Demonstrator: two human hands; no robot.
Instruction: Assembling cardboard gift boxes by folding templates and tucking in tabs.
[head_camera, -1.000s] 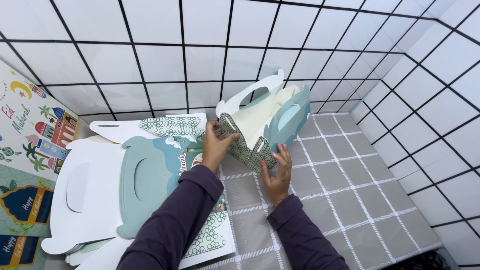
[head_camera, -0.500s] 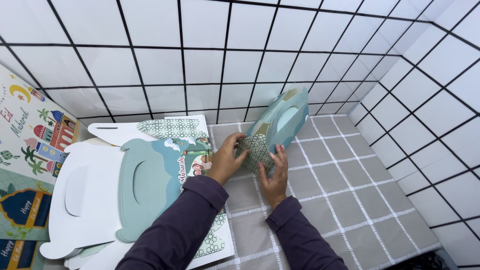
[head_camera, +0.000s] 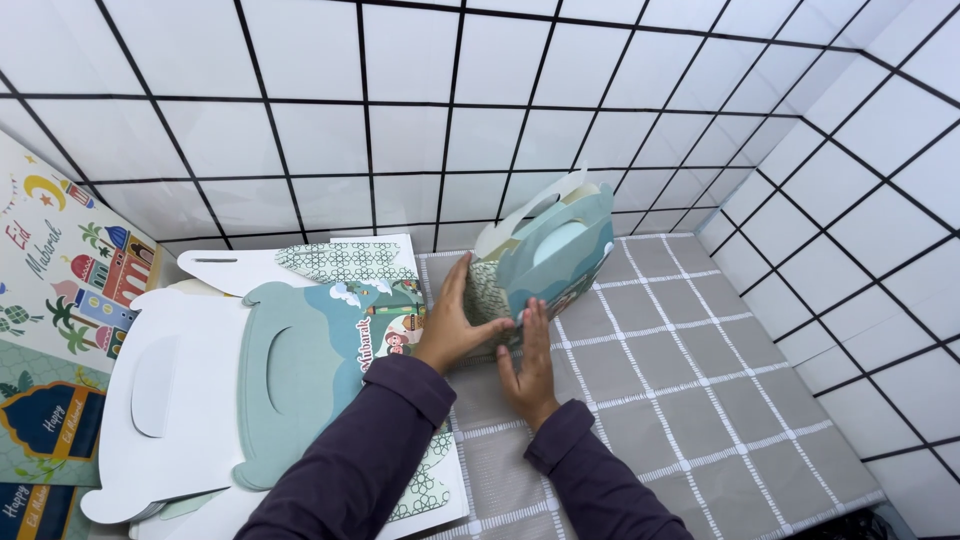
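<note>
Hands on a folded gift box — teal and white card, patterned green side panel, standing upright on the grey checked surface near frame centre, slightly toward 1 o'clock. Box top has 2 handle flaps with a cut-out, leaning toward 1 o'clock.

Left hand sits at 9 o'clock of the box, palm flat on its patterned side, fingers spread and pointing toward 12 o'clock, thumb hooked round the lower front edge — pressing rather than wrapped around, not closed into a full grip. Right hand at 6 o'clock of the box, fingers straight and together, tips touching the box's bottom front edge; open hand, holding nothing. Both sleeves dark purple.

Stack of flat, unfolded box blanks lies at 9 o'clock of the hands, top sheet teal on white with a handle slot, partly under the left forearm. Further toward 9 o'clock, at frame edge, printed festive cards with buildings, palms and a crescent. White tiled wall with black grout runs behind at 12 o'clock and along the 3 o'clock side.
</note>
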